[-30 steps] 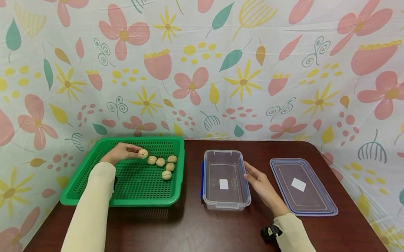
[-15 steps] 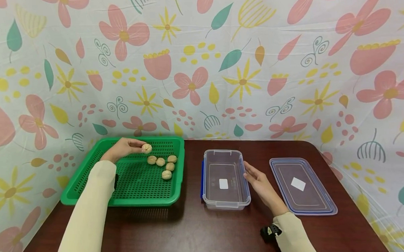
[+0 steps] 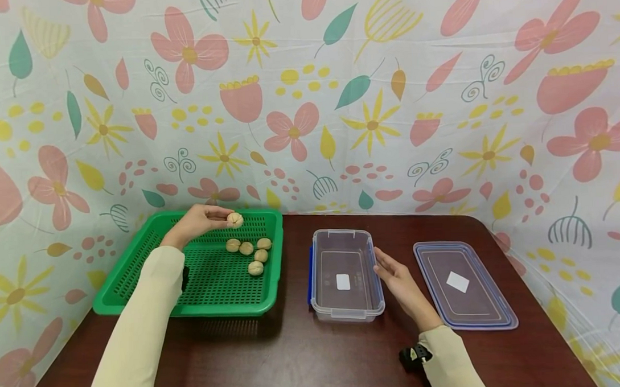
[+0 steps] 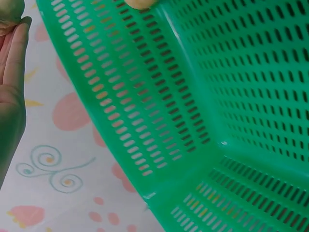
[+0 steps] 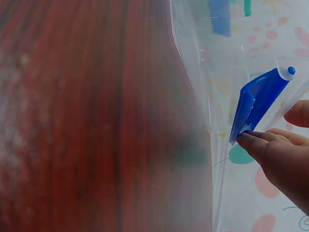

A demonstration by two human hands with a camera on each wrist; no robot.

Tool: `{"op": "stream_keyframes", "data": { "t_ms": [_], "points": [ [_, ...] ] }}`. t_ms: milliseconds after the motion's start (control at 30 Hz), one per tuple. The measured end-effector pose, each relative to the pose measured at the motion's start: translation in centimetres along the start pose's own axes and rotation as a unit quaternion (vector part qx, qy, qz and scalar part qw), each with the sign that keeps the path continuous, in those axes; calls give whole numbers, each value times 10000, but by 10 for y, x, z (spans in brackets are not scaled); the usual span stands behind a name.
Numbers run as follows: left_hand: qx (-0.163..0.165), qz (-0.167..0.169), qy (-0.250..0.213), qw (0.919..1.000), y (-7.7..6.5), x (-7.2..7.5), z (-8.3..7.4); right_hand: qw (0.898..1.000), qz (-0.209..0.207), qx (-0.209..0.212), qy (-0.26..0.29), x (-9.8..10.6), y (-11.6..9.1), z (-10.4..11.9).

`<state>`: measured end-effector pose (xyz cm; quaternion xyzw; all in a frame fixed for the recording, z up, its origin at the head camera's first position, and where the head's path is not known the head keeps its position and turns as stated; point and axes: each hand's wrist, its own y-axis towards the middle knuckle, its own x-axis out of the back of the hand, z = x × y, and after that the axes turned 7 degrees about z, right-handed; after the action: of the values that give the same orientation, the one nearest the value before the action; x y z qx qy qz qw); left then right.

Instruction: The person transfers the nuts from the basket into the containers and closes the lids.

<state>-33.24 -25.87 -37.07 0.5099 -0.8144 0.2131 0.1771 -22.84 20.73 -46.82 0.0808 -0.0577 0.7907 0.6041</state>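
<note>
My left hand (image 3: 197, 221) pinches a walnut (image 3: 235, 220) between thumb and fingertips, raised over the back of a green perforated basket (image 3: 222, 311). In the left wrist view that walnut (image 4: 10, 13) is cut off at the top left corner. Several more walnuts (image 3: 255, 268) lie at the right side of the basket. A clear plastic container (image 3: 349, 315) with blue latches stands at the table's middle, nothing inside but a white label showing. Along its right wall, my right hand (image 3: 402, 284) rests with extended fingers. In the right wrist view, its fingertips touch a blue latch (image 5: 260, 99).
To the right of the container lies its flat clear lid (image 3: 480, 308) with a blue seal and a white label. All stand on a dark brown table (image 3: 295, 365). A flower-printed cloth (image 3: 307, 102) hangs right behind the table.
My left hand has lifted the walnut up and to the right, away from the other walnuts. My right hand, the container and the lid have stayed put.
</note>
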Motion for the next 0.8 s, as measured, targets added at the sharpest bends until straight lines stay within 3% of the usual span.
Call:
{"op": "stream_keyframes", "data": {
  "t_ms": [233,800],
  "points": [
    [-105,-92,-122,9998,0,-10,-19,10000,15,18,27,-1,0,1],
    [-854,-294,-384,9952,-1,-41,-60,10000,-19,-7,26,0,1,-2]
  ]
}}
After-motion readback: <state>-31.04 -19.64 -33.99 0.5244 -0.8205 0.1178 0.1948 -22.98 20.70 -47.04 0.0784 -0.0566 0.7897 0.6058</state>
